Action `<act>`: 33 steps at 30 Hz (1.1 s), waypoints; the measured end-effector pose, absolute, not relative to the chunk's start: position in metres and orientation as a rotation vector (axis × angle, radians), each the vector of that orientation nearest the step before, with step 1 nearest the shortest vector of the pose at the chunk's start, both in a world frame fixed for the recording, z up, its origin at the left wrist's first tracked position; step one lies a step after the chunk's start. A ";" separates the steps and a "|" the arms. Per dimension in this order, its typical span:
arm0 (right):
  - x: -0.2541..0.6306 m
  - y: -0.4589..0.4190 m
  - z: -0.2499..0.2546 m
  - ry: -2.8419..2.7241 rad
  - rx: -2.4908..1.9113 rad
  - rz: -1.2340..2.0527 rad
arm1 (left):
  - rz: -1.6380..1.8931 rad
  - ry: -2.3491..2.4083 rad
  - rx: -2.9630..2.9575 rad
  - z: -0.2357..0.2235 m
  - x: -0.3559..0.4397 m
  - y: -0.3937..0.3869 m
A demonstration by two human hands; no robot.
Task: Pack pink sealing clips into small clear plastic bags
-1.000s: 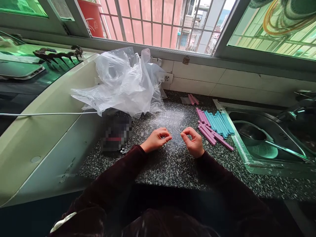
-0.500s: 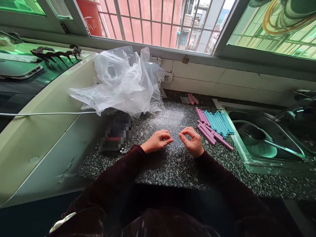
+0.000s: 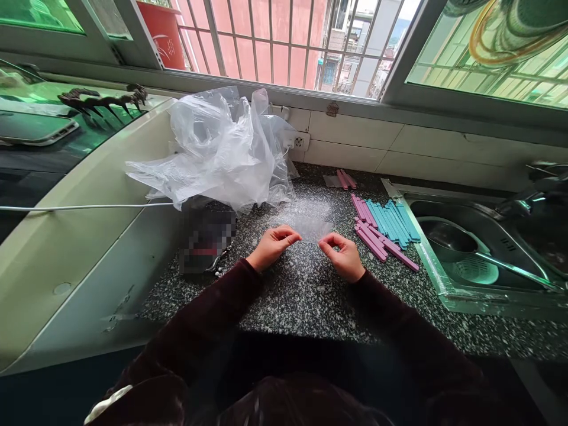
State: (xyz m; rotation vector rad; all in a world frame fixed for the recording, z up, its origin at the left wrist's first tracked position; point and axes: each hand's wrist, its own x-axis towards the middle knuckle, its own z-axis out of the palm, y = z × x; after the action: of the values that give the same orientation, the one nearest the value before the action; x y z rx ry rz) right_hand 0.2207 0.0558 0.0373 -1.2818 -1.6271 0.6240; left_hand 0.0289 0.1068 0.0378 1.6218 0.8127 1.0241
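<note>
Between my two hands a small clear plastic bag is stretched out flat above the speckled counter. My left hand pinches its near left corner between thumb and fingers. The near right corner is pinched in the same way by my right hand. To the right of my right hand lie flat pink sticks and a pile of teal sticks. A few more pink sticks rest farther back, by a small clear piece of plastic.
A big crumpled clear plastic bag covers the back left of the counter. A blurred dark object sits left of my left hand. The steel sink on the right holds a pan. A white cable runs in from the left.
The small clear bag now extends away from my fingers and looks flatter and wider. My left hand has shifted slightly left and away from me; the right hand has barely moved.
</note>
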 end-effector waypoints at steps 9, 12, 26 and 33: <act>0.227 0.052 0.048 -1.692 -1.229 0.414 | 0.394 0.544 1.770 0.045 0.015 0.111; 0.230 0.053 0.051 -1.778 -1.207 0.465 | 0.341 0.541 1.747 0.051 0.011 0.110; 0.230 0.052 0.050 -1.869 -1.221 0.491 | 0.660 0.747 1.763 0.042 0.026 0.104; 0.228 0.052 0.049 -1.878 -1.217 0.489 | 0.648 0.768 1.737 0.043 0.026 0.102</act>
State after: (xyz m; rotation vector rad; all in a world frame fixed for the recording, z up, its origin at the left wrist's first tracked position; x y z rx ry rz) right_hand 0.2280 0.0517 0.0492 -1.2171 -1.8776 0.4889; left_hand 0.0259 0.1022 0.0435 1.7375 0.7681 0.6477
